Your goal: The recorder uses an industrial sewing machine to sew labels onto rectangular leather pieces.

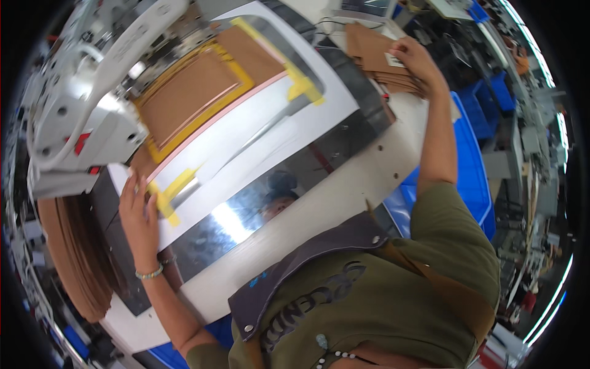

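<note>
My left hand (pixel 138 212) lies with its fingers stretched out at the left end of a white sheet (pixel 252 144). Its fingertips rest near the corner of a brown sheet (pixel 190 92) framed by a yellow border (pixel 230 114) under the sewing machine (pixel 92 111). Yellow tape (pixel 175 190) sticks to the white sheet beside that hand. Out at the far right, my right hand (pixel 415 61) is closed over a stack of brown pieces (pixel 372 52). A small white label (pixel 394 59) shows just beside its fingers. What they pinch is hidden.
Another tall stack of brown sheets (pixel 77 258) stands at the left edge of the table. A shiny dark metal plate (pixel 246 215) borders the near side of the white sheet. Blue bins (pixel 470 160) are to the right, below my right forearm.
</note>
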`<action>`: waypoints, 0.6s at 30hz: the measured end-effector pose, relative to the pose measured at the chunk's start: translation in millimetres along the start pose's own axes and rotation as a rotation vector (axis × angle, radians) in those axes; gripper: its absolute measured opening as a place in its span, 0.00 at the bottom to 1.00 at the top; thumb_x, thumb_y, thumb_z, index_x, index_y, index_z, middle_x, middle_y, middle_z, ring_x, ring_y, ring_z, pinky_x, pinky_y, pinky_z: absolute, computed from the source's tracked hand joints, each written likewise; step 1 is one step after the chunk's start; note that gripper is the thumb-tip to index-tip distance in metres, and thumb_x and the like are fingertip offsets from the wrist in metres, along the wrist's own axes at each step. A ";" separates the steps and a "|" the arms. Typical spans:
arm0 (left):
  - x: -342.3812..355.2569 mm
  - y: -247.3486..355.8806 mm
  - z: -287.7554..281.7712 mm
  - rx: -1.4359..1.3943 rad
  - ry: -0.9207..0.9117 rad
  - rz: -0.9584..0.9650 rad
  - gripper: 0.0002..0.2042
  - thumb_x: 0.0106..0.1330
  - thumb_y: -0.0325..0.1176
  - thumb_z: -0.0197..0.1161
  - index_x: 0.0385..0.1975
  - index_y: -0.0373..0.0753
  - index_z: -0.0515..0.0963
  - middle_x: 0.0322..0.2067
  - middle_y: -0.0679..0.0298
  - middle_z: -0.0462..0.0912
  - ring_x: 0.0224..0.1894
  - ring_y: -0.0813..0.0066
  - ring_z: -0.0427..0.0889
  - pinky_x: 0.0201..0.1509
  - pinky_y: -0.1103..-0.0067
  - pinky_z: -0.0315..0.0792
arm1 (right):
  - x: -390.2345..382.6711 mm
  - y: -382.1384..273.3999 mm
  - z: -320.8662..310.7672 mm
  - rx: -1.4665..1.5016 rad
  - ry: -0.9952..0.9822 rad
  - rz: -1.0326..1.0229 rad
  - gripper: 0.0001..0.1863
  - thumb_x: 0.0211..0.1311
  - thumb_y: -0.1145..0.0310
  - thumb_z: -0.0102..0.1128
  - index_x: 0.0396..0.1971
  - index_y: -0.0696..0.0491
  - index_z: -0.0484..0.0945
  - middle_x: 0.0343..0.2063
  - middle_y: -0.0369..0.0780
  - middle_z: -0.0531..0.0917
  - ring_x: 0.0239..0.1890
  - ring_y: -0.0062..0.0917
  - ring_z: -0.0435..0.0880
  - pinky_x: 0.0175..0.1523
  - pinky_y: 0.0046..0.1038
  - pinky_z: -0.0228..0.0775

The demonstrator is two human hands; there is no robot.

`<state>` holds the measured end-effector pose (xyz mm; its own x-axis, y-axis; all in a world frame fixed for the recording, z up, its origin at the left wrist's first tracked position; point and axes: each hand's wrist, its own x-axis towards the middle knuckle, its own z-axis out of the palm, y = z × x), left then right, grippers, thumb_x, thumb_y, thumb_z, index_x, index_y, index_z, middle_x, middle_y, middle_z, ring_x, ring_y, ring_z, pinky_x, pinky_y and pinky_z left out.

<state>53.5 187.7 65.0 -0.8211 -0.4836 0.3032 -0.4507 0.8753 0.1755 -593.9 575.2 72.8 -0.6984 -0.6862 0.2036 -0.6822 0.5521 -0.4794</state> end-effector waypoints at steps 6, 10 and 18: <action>-4.3 5.7 -14.6 -0.015 -0.003 -0.050 0.24 0.73 0.31 0.68 0.69 0.39 0.79 0.74 0.55 0.75 0.72 0.51 0.76 0.75 0.62 0.70 | 2.0 -55.3 -26.1 -0.025 -0.160 0.169 0.09 0.65 0.68 0.73 0.36 0.54 0.82 0.34 0.34 0.82 0.39 0.20 0.79 0.46 0.30 0.71; 2.4 -2.1 -32.2 -0.080 0.002 -0.137 0.23 0.74 0.31 0.67 0.69 0.40 0.79 0.74 0.56 0.75 0.71 0.50 0.76 0.75 0.61 0.70 | 33.4 -20.7 -37.5 -0.204 -0.355 0.025 0.10 0.68 0.66 0.72 0.35 0.54 0.80 0.28 0.31 0.81 0.37 0.16 0.78 0.44 0.28 0.70; 39.8 -33.3 -34.5 -0.064 -0.020 -0.019 0.18 0.78 0.32 0.63 0.63 0.33 0.80 0.69 0.47 0.77 0.68 0.46 0.78 0.71 0.60 0.72 | 44.1 -281.8 22.1 0.358 -0.221 -0.339 0.11 0.69 0.70 0.68 0.49 0.55 0.87 0.35 0.34 0.86 0.38 0.16 0.81 0.45 0.24 0.73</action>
<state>48.0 139.0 103.5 -0.8194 -0.4997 0.2809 -0.4437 0.8631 0.2410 -427.7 378.8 198.0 -0.3637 -0.9023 0.2315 -0.7178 0.1130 -0.6870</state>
